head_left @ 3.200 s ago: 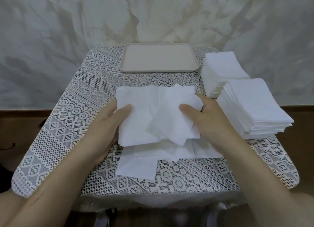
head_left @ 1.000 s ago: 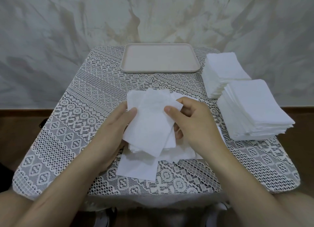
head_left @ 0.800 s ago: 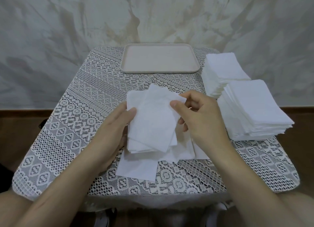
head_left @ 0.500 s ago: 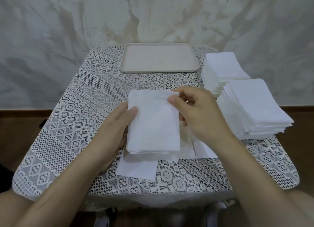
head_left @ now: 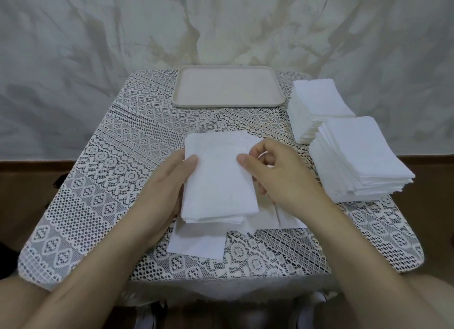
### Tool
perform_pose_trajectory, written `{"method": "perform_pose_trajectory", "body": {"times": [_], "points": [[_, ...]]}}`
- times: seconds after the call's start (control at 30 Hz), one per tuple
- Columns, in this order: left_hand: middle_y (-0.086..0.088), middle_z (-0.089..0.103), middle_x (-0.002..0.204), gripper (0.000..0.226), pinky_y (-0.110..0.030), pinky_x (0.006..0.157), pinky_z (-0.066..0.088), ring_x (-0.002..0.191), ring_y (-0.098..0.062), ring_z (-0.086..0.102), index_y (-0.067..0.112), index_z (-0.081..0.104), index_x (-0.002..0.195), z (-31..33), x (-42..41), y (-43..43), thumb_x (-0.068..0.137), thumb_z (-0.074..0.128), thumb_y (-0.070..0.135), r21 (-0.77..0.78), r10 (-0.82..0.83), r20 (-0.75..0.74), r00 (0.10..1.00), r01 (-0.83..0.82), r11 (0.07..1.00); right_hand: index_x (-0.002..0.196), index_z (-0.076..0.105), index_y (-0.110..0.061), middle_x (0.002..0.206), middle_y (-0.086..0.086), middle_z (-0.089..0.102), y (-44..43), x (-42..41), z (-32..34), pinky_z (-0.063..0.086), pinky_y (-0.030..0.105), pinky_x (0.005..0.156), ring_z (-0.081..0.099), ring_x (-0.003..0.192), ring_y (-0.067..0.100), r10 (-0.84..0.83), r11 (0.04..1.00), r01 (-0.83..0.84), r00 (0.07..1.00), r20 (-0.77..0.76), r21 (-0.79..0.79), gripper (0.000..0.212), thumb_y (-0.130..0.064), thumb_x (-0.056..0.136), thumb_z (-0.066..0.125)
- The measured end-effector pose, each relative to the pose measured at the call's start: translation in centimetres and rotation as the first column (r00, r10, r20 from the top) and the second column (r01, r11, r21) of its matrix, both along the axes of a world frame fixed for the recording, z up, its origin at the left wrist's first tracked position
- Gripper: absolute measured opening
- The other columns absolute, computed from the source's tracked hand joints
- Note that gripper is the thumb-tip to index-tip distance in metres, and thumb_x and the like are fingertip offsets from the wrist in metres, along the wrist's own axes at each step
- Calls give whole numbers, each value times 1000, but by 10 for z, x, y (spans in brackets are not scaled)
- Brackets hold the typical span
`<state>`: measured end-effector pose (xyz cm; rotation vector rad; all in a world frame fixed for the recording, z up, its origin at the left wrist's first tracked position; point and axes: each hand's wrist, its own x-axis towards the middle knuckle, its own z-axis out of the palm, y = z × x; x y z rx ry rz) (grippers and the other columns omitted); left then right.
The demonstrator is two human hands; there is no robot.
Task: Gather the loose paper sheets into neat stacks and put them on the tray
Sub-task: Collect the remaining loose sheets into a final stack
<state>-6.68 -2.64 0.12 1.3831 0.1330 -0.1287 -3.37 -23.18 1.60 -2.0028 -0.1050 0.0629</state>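
At counter (head_left: 110, 181) centre: sheet stack (head_left: 218, 181) I hold.
Left grip (head_left: 167, 188): clasps its 9 o'clock edge.
Right grip (head_left: 272, 176): pinches its 3 o'clock edge.

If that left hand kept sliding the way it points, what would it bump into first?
The left hand grips the small paper stack, so that would go along. Beyond lies bare lace cloth, then probably the tray at its near rim, though depth is hard to judge.
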Motion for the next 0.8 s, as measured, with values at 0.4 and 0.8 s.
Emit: {"method": "perform_pose_trajectory", "body": {"times": [0.4,0.8], "points": [[-3,78,120,27,-41,81,61,105,-25,77,27,63,131,-3,1,5,106,56,26,26,49,46,998,-50,998,77,63,-10,53,-3,58,10,-7,0,33,20,37,48,43,12,77,981,-53,989,-124,187,22,-20,96,71],[9,78,114,21,-34,75,58,101,-16,76,39,62,126,-12,3,7,108,53,31,110,63,65,996,-70,991,106,68,-20,74,-3,72,21,-6,-3,44,27,48,61,49,10,132,990,-122,980,-151,72,20,-38,101,61]]}}
